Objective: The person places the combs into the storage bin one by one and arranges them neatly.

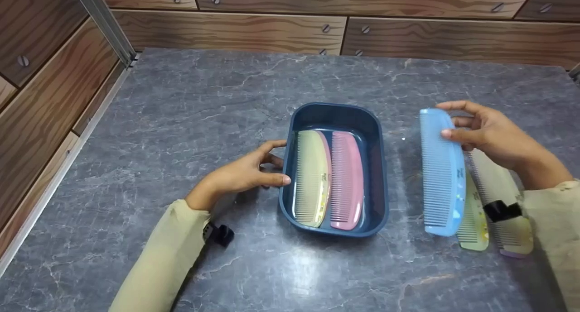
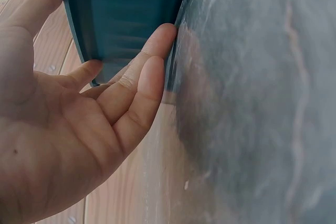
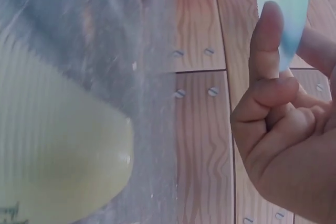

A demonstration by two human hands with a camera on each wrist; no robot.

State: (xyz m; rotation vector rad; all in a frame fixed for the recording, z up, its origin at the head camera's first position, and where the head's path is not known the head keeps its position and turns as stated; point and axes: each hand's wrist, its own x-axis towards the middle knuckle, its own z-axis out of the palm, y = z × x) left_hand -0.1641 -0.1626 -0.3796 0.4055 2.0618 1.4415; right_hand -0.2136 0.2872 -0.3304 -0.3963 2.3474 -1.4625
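My right hand [image 1: 491,133] pinches a blue comb [image 1: 444,176] near its upper end, thumb on the near face and fingers behind. The comb stands long-ways over the table, teeth to the left. In the right wrist view the blue comb [image 3: 291,14] shows between finger and thumb. My left hand [image 1: 244,171] rests relaxed fingers and thumb against the left side of a dark blue bin [image 1: 335,110]. Inside the bin, a pale yellow comb [image 1: 310,180] and a pink comb [image 1: 348,178] lie side by side. In the left wrist view fingertips touch the bin's outer wall [image 2: 126,14].
Under the right hand and blue comb, a green comb [image 1: 473,226] and a pale yellow comb [image 1: 498,180] lie on the grey marbled table [image 1: 217,99], partly covered. Wood-patterned panels [image 1: 272,31] border its back and left sides.
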